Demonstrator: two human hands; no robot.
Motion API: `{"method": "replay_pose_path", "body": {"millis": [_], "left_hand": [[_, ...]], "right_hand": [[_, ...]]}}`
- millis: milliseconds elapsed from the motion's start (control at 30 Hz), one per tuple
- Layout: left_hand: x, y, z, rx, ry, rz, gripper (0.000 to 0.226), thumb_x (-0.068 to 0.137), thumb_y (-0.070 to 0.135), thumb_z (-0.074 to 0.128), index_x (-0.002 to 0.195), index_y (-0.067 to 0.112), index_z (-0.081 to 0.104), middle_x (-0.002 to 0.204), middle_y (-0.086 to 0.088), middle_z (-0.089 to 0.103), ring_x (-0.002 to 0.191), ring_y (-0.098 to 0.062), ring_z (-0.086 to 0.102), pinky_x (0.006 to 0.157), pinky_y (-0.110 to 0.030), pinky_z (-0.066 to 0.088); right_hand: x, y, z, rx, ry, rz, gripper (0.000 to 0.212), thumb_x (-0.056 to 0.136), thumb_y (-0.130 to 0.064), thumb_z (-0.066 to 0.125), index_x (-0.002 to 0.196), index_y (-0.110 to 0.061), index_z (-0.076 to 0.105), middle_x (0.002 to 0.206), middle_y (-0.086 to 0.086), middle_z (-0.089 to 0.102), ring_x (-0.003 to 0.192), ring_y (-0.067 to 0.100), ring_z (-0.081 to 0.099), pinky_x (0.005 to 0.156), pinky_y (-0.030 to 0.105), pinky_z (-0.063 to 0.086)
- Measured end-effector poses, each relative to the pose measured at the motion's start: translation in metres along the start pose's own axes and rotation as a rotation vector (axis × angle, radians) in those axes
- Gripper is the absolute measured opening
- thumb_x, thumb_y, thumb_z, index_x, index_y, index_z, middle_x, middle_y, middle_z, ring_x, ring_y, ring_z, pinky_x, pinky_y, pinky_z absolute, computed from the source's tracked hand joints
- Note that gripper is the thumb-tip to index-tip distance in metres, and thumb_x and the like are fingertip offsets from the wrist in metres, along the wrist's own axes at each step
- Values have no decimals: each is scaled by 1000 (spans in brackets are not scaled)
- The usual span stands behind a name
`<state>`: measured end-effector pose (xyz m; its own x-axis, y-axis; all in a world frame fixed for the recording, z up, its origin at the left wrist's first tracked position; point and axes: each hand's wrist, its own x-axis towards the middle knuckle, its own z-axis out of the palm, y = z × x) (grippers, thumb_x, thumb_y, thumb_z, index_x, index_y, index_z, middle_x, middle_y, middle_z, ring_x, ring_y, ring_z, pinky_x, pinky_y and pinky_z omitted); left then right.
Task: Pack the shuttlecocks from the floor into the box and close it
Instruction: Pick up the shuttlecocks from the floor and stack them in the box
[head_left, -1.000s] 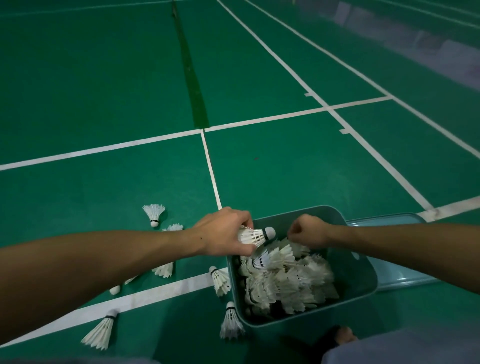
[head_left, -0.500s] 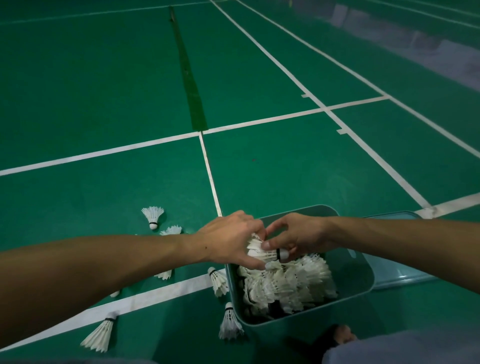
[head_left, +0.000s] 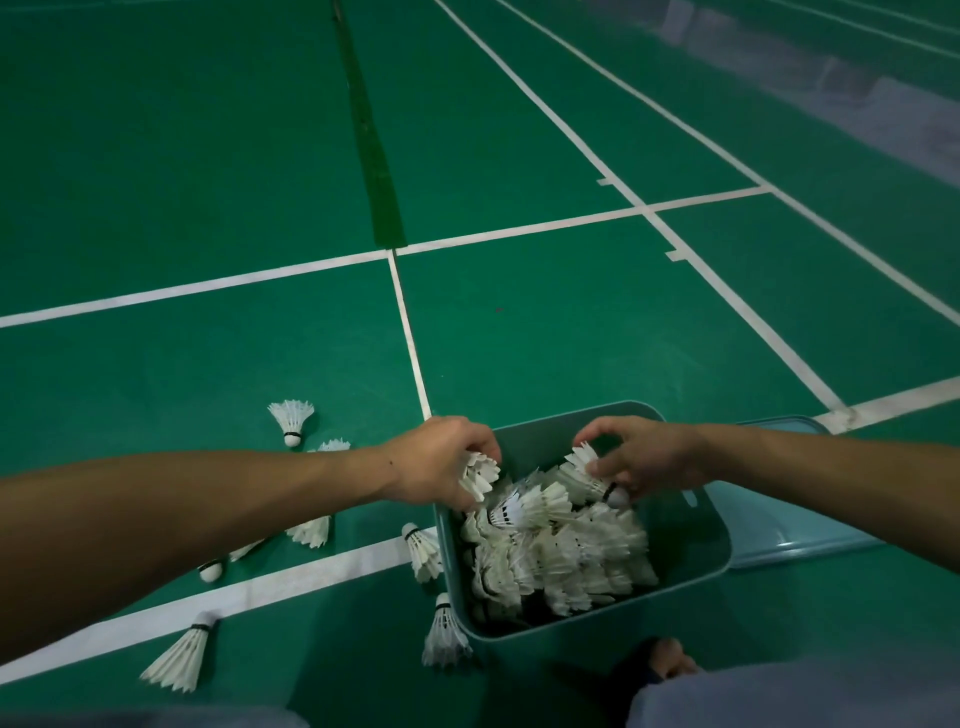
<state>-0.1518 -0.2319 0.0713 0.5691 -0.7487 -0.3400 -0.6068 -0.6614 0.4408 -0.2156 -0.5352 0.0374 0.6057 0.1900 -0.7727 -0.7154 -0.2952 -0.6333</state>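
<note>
A teal box (head_left: 691, 566) stands on the green court floor, filled with a heap of white shuttlecocks (head_left: 556, 556). My left hand (head_left: 441, 462) hovers over the box's left rim, closed around a white shuttlecock (head_left: 479, 474). Over the box's far side, my right hand (head_left: 649, 457) pinches another shuttlecock (head_left: 587, 470) with its cork end pointing right. Several loose shuttlecocks lie on the floor left of the box, among them one at the far left (head_left: 292, 420), one beside the box wall (head_left: 423, 552), one by the near corner (head_left: 444, 634) and one at the lower left (head_left: 182, 654).
The light-blue lid (head_left: 779, 530) lies flat on the floor just right of the box. White court lines (head_left: 410, 332) cross the green floor. My foot (head_left: 667, 657) and grey trouser leg sit at the bottom edge, close to the box's near wall.
Both hands met over the box, and the right hand took a shuttlecock from the left. They have since drawn apart, each now holding one.
</note>
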Motion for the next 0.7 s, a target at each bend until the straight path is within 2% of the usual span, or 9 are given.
{"method": "replay_pose_path", "body": {"millis": [67, 133, 267, 400, 500, 600, 700], "left_hand": [[1, 1, 1, -31, 3, -19, 64, 78, 30, 92, 134, 21, 63, 129, 4, 62, 116, -14, 58, 100, -27, 50], [3, 3, 2, -85, 17, -45, 69, 75, 29, 94, 136, 21, 61, 131, 4, 63, 119, -15, 60, 102, -28, 51], [3, 3, 5, -155, 34, -79, 82, 78, 17, 91, 148, 26, 49, 147, 2, 53, 136, -16, 49, 105, -23, 42], [1, 2, 13, -137, 76, -98, 77, 82, 12, 87, 148, 21, 50, 143, 0, 57, 131, -17, 53, 107, -20, 42], [-1, 2, 20, -172, 75, -129, 71, 82, 21, 89, 144, 18, 53, 129, 2, 64, 113, -15, 63, 102, -28, 54], [-1, 4, 24, -133, 85, -135, 74, 80, 40, 89, 141, 18, 55, 122, 2, 68, 108, -17, 65, 99, -38, 57], [0, 7, 25, -94, 103, -133, 74, 77, 51, 89, 137, 21, 56, 112, 4, 70, 100, -16, 67, 91, -41, 59]], "right_hand": [[0, 2, -3, -46, 30, -28, 32, 95, -4, 67, 124, -9, 56, 83, 13, 59, 61, 18, 51, 63, 35, 54], [1, 4, -3, -198, 121, -42, 22, 95, -6, 68, 113, 1, 58, 78, 11, 63, 55, 14, 53, 55, 29, 50], [13, 8, -2, -505, 362, -81, 14, 91, -17, 76, 97, -9, 67, 84, 5, 72, 61, 10, 63, 53, 23, 53], [21, 11, 5, -653, 481, -92, 11, 88, -22, 80, 87, -15, 70, 81, -5, 68, 70, 3, 60, 54, 15, 42], [25, 16, 10, -675, 535, -102, 13, 89, -23, 79, 84, -17, 68, 82, -3, 67, 73, 5, 61, 57, 17, 43], [31, 23, 12, -646, 562, -96, 15, 90, -21, 78, 80, -18, 68, 83, -2, 70, 74, 6, 64, 61, 19, 47], [40, 27, 15, -598, 556, -56, 10, 90, -19, 78, 85, -12, 73, 88, 3, 73, 81, 13, 70, 75, 28, 59]]}}
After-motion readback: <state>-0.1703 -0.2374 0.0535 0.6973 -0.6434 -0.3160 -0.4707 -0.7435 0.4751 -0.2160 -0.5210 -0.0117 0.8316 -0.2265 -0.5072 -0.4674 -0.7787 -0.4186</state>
